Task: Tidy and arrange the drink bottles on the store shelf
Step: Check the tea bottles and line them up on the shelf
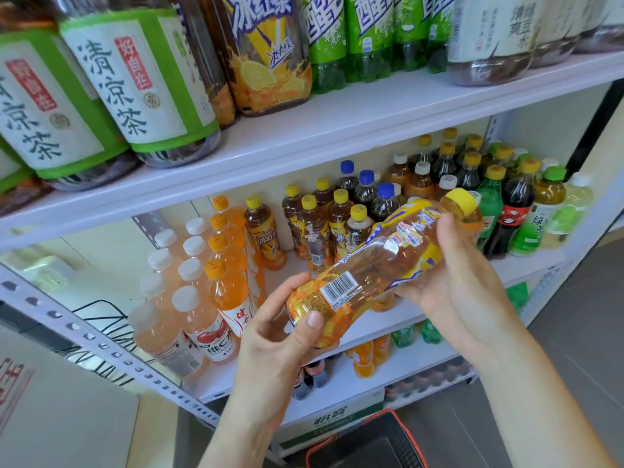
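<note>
An iced tea bottle with a yellow cap and a yellow-orange label lies tilted in both hands in front of the middle shelf, cap up to the right. My left hand grips its base, thumb on the label. My right hand wraps its upper body near the neck. Behind it on that shelf stand more iced tea bottles, orange drink bottles and pink drink bottles.
Large tea bottles and green soda bottles fill the upper shelf. Cola and green tea bottles stand at the right. A lower shelf holds small bottles. A red-rimmed black basket and a carton sit on the floor.
</note>
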A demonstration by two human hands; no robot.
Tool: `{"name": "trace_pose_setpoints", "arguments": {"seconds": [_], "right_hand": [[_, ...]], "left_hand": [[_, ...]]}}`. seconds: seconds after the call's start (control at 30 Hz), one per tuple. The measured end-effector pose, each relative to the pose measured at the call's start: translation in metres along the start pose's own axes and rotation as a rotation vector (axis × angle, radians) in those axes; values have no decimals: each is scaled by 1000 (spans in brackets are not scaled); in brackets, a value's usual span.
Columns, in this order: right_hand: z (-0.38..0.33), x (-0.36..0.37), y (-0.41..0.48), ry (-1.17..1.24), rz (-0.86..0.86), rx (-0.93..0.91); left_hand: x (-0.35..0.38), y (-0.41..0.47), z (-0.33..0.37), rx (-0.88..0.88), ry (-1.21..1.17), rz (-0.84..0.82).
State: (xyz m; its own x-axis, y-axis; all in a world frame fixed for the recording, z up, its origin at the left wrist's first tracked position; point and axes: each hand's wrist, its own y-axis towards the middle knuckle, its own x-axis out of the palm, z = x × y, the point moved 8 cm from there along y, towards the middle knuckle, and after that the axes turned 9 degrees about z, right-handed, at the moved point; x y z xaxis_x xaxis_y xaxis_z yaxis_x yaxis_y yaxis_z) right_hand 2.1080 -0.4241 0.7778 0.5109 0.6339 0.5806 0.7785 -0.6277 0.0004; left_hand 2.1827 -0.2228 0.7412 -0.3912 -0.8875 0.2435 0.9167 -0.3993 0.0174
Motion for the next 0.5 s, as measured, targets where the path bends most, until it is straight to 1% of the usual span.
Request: {"name": "trace_pose_setpoints", "arguments": {"seconds": [0.13, 0.27, 0.4, 0.5], "right_hand": [[19, 6, -16, 66, 85, -33], [27, 7, -24, 86, 151, -68], [15, 4, -22, 70, 51, -48], [21, 9, -22, 40, -32, 8]], "left_hand": [[8, -3, -5, 13, -15, 4], [25, -10, -3, 43, -43, -81], [36, -9, -1, -24, 107, -225], [52, -10, 1, -135, 147, -345]]}}
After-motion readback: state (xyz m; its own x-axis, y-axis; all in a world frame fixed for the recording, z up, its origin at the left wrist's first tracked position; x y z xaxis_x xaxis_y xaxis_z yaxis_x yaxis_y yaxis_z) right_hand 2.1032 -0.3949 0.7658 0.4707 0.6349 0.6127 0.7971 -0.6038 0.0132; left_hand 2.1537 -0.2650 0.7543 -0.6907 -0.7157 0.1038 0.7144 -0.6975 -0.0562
